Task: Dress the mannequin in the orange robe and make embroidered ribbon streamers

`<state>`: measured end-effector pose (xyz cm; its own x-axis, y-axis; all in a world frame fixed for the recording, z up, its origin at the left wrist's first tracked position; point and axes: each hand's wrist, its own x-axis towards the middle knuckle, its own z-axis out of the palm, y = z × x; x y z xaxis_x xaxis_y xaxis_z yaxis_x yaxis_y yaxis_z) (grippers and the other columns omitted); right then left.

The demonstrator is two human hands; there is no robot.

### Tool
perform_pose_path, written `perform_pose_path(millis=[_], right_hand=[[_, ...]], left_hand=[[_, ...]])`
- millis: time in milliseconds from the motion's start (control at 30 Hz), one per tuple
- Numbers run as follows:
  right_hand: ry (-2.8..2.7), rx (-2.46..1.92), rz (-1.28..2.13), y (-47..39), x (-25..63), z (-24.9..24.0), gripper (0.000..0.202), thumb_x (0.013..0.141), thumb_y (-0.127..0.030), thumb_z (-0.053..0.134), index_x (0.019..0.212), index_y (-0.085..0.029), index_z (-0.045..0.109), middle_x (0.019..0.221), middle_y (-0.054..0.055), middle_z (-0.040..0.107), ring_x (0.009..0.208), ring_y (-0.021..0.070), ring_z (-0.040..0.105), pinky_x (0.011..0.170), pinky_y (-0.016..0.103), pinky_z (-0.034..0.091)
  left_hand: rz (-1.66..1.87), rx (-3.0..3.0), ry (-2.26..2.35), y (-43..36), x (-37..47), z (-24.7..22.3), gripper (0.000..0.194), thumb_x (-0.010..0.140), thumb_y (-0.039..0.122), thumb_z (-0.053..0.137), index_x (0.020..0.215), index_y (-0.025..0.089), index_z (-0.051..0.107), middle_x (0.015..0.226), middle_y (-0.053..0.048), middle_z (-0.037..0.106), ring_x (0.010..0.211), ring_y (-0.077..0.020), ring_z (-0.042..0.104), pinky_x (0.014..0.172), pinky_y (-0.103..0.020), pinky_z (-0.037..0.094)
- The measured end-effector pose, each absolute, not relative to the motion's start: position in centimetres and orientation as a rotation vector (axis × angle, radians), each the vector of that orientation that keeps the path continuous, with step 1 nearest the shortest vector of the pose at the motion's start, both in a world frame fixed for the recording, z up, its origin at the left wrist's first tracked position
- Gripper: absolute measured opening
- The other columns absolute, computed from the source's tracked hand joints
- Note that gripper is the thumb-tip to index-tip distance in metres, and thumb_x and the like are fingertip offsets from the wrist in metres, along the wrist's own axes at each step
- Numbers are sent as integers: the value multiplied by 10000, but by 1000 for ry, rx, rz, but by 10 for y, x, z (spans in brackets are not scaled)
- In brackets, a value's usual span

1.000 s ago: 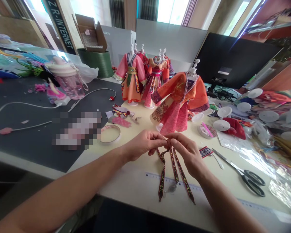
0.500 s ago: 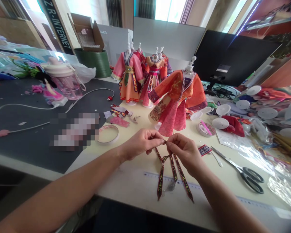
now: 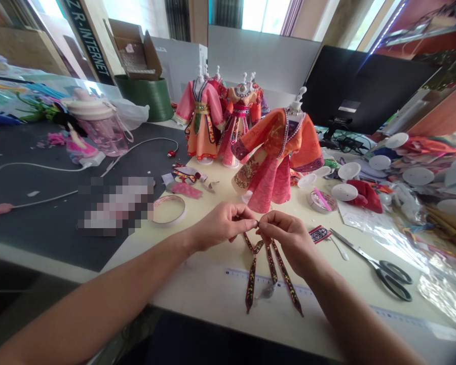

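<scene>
Both of my hands meet above the pale work surface, fingertips together. A dark patterned ribbon (image 3: 286, 276) with yellow and green motifs runs down from them in several narrow strips with pointed ends. My left hand (image 3: 228, 223) pinches the ribbon between thumb and forefinger. Right beside it, my right hand (image 3: 283, 230) pinches the same ribbon; the part between the fingertips is mostly hidden. The strips hang or lie over a clear ruler (image 3: 235, 274). Just beyond my hands stands a doll form in an orange and pink robe (image 3: 273, 172).
Scissors (image 3: 372, 261) with black handles lie to the right, near a patterned trim piece (image 3: 319, 234). A tape roll (image 3: 169, 210) and fabric scraps (image 3: 186, 189) lie left of my hands. More dressed doll forms (image 3: 203, 119) stand behind, with a monitor (image 3: 365, 91) at the back right.
My fingertips have drawn slightly closer together on the ribbon, so less of it shows between them. Otherwise the scene stays nearly the same.
</scene>
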<state>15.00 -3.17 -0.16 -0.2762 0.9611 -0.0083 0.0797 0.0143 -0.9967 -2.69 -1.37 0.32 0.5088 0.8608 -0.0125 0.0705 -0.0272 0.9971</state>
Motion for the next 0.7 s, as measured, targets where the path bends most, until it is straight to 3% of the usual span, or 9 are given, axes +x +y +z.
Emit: perform_pose_path(millis=[233,433,700], right_hand=[[-1421,-1142,1291,-31,148,-3,158,754,-308,597,682,-168,589,551,-31,488,550,98,457,544,240,394],[-1367,-1141,1287,-31,145,-4,179,732,-333,635,678,-164,606,573,-26,539,525,82,446,511,224,363],[-1358,-1156,1258,-33,143,-4,207,708,-367,664,716,-160,646,588,-6,592,534,94,482,516,234,389]], left_hand=[[936,1511,943,-14,-28,5,176,789,326,574,761,154,594,581,40,463,471,-51,384,444,-185,307],[1245,1969,1067,-24,-22,3,135,800,263,562,755,172,651,613,9,507,529,-83,388,519,-218,335],[1246,2103,1139,-26,-20,-4,159,818,255,541,812,197,690,633,-8,538,531,-98,425,559,-228,360]])
